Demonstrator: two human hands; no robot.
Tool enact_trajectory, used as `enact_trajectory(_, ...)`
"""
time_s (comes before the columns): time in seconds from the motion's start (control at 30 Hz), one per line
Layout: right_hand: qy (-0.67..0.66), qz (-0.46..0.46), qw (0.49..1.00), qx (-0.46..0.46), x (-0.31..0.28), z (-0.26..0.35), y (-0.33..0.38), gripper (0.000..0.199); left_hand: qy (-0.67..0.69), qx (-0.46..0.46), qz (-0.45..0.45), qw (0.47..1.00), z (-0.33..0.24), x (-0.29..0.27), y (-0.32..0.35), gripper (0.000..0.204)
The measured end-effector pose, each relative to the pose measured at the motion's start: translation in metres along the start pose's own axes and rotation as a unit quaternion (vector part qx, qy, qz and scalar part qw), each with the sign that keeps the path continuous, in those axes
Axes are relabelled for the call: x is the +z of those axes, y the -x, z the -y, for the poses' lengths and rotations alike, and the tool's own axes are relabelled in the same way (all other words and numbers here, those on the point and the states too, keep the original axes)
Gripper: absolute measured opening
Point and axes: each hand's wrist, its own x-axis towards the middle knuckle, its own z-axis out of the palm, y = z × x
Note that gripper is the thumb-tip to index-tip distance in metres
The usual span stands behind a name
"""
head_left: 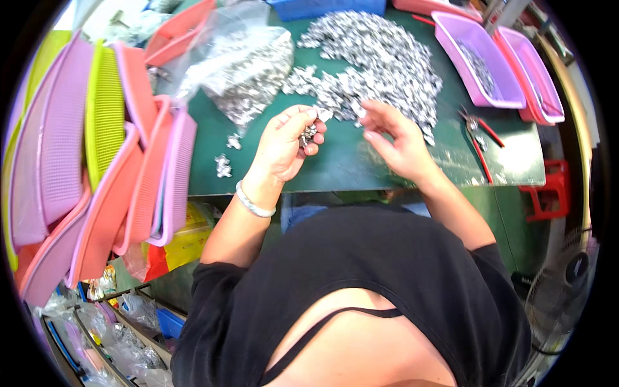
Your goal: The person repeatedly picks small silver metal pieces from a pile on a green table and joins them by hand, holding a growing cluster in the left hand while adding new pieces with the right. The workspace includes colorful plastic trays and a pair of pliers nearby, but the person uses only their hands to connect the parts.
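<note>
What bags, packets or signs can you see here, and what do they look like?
Clear plastic bag: on the green table, up and left of the left hand; crinkly, see-through, full of small silver parts.
Yellow packet: below the table edge, beside the stacked trays; flat, bright yellow.
Red bag: under the yellow packet; crumpled.
Clear bags: bottom left, in shelves; see-through, silvery contents.
No signs or screens.

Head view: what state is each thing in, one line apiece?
Left hand: closed on small metal parts.
Right hand: open, fingers at the metal pile.
Purple tray: holds a few parts.
Plastic bag: open, full of parts.
Pliers: lying untouched.
</note>
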Motion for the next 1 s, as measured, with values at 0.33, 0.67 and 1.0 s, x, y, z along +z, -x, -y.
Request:
enact_trajectory(0.33,-0.021,-0.033,0.999,0.032,-0.014,-0.009,0.006,0.038,-0.317,0.394,-0.204,0.839,-0.179,-0.033,-0.043,0.012)
enact_trajectory(0.67,0.089,-0.075,0.993,-0.026,-0.035,-0.014,0.009,0.034,-0.761,0.309,-0.209,0.531,-0.163,-0.092,-0.105,0.058)
enact_trajectory(1.0,0.366,-0.042,0.921,-0.128,-0.042,-0.021,-0.045,0.037,-0.694,0.508,-0.154,0.486,-0.156,-0.002,-0.088,0.064)
